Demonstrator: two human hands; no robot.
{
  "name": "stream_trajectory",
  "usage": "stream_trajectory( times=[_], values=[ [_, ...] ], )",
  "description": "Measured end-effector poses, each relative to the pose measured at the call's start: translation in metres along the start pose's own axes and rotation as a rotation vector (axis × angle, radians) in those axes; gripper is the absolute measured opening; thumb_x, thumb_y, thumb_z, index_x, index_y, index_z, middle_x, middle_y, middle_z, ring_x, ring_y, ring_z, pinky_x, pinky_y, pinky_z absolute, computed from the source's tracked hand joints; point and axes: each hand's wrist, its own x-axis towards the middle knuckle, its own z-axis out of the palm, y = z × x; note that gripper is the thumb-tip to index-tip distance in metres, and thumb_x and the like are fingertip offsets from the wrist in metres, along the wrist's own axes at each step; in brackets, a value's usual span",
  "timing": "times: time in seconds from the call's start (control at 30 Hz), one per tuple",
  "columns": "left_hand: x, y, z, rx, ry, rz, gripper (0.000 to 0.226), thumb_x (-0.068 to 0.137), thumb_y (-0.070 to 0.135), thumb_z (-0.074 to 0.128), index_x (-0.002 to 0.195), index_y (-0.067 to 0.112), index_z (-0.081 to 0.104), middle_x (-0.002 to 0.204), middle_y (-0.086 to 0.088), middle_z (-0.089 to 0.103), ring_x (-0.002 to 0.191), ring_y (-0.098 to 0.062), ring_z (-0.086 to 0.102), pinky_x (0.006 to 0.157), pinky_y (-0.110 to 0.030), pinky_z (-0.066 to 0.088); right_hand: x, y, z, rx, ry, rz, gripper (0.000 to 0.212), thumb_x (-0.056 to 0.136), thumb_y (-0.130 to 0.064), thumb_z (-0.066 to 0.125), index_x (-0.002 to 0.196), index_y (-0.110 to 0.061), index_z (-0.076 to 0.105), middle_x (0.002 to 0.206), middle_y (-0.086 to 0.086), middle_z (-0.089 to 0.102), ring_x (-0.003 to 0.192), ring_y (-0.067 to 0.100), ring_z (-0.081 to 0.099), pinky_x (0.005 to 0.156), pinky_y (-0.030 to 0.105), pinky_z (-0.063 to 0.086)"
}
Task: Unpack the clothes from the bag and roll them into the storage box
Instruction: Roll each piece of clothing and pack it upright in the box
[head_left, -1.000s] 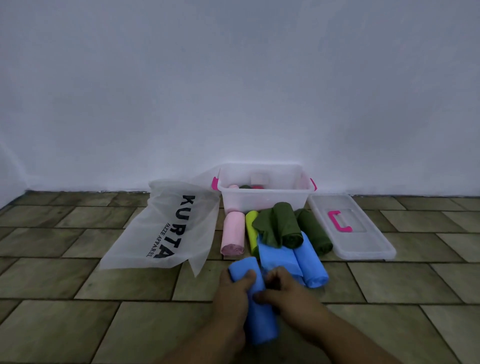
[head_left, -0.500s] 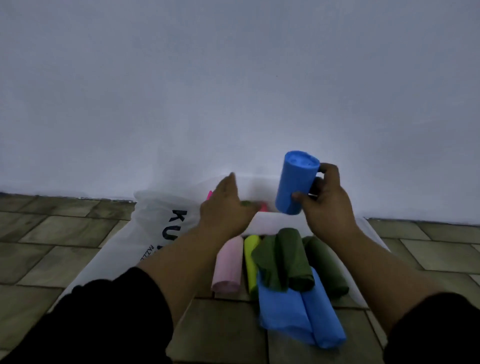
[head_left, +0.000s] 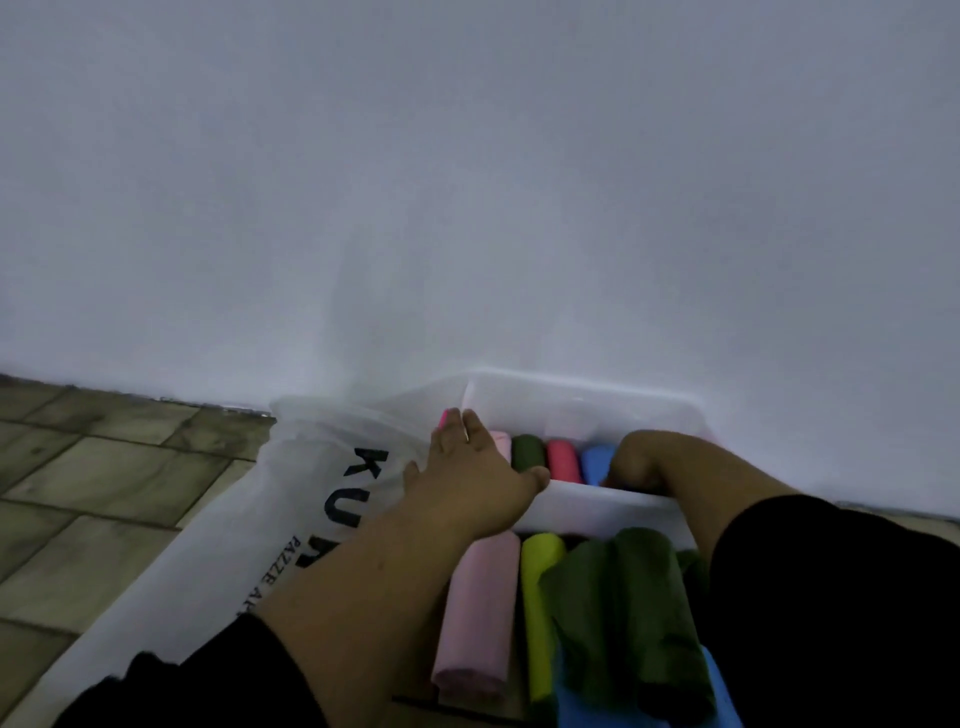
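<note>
The clear storage box (head_left: 587, 506) stands against the wall. Upright in it are a pale pink roll (head_left: 501, 441), a dark green roll (head_left: 527, 452), a red-pink roll (head_left: 563, 460) and a blue roll (head_left: 597, 462). My right hand (head_left: 644, 462) reaches down into the box with its fingers curled round the blue roll; the fingertips are hidden. My left hand (head_left: 478, 478) lies flat with straight fingers on the box's left front corner. On the floor in front lie a pink roll (head_left: 480, 618), a yellow-green roll (head_left: 540, 597), a loose dark green garment (head_left: 628, 613) and blue cloth (head_left: 571, 701).
A white plastic bag (head_left: 291, 519) printed "KURTA" lies left of the box on the tiled floor (head_left: 88, 493). A plain white wall (head_left: 467, 182) rises right behind the box. My black sleeves fill the lower right and bottom left.
My right hand carried the blue roll from above the box down into it, beside the red-pink roll. My left hand moved onto the box's corner. The camera leaned closer.
</note>
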Motion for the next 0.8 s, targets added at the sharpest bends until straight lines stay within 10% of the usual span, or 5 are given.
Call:
stream_trajectory(
  times=[0.5, 0.67, 0.8],
  values=[
    [0.004, 0.002, 0.000, 0.001, -0.007, -0.050, 0.108, 0.081, 0.071, 0.042, 0.148, 0.010, -0.015, 0.159, -0.007, -0.015, 0.147, -0.024, -0.005, 0.115, -0.057, 0.009, -0.004, 0.013, -0.012, 0.089, -0.067, -0.083, 0.043, 0.089, -0.023, 0.059, 0.130, -0.012, 0.055, 0.132, 0.011, 0.055, 0.115, 0.028, 0.056, 0.100, 0.041, 0.046],
    [-0.026, 0.008, -0.008, 0.013, 0.099, 0.034, 0.093, 0.087, 0.068, 0.036, 0.151, 0.018, -0.009, 0.160, -0.006, -0.009, 0.147, -0.024, 0.001, 0.116, -0.055, 0.009, -0.085, 0.046, -0.017, 0.561, 0.581, -0.214, 0.008, 0.082, -0.019, 0.064, 0.089, -0.016, 0.066, 0.093, 0.006, 0.069, 0.085, 0.024, 0.066, 0.069, 0.030, 0.048],
    [-0.105, -0.010, 0.003, 0.061, 0.094, 0.176, 0.074, 0.085, 0.063, 0.042, 0.146, 0.025, 0.026, 0.150, -0.005, 0.031, 0.132, -0.023, 0.037, 0.106, -0.042, 0.036, -0.129, 0.094, 0.035, 0.386, 0.460, -0.021, 0.015, 0.082, -0.027, 0.063, 0.087, -0.013, 0.064, 0.092, 0.008, 0.068, 0.086, 0.025, 0.064, 0.071, 0.029, 0.045]
  ],
)
